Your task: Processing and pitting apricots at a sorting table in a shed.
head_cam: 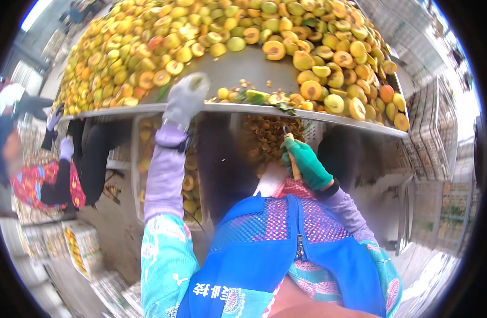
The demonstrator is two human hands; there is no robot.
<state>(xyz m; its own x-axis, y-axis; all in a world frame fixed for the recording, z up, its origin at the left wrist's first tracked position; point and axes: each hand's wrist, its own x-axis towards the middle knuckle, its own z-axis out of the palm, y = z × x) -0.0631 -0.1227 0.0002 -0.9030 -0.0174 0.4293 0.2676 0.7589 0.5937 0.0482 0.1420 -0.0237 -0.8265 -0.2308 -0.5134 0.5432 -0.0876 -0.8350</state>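
Before me a metal table (243, 71) bears a heap of yellow-green stone fruit (120, 59), many of them halved. My left hand (186, 97), in a pale grey glove, is raised at the table's front edge; it is blurred, and a yellowish thing, perhaps a piece of fruit, shows at its fingers. My right hand (307, 161), in a green glove, is closed around the wooden handle of a small hand tool (293, 159) with a curved metal tip, just below the table edge. Leaves and small fruit scraps (263, 97) lie along the front rim.
Below the table, a crate of fruit (191, 187) stands left of my legs, and brown pits or scraps (267, 135) lie in a container between them. Another person (48, 183) sits at the left. Stacked plastic crates (430, 127) stand at the right.
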